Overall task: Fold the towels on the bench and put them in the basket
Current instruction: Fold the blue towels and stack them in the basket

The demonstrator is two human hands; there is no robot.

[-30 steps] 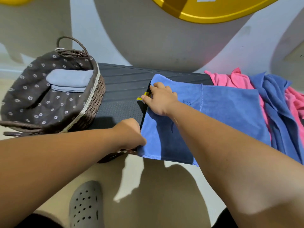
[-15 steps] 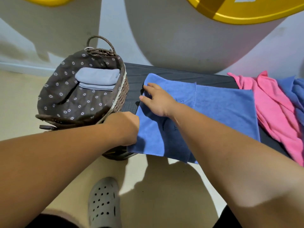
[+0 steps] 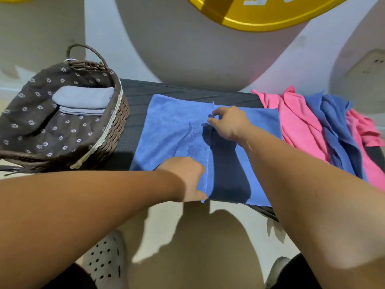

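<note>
A gym: a towel (image 3: 173,130) stitched "FITNESS", a black rubbery surface (image 3: 133,105), and yellow lettered wall art (image 3: 260,13).

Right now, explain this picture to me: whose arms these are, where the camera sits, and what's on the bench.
No machine here: a person wears a camera on the head, looking down at their own bare arms. The left hand pinches the near end of a folded edge of the blue towel, and the right hand grips the far end. The towel lies on a dark bench. On the left is a basket with a folded grey towel inside. On the right is a pile of pink and blue towels, unfolded.
</note>
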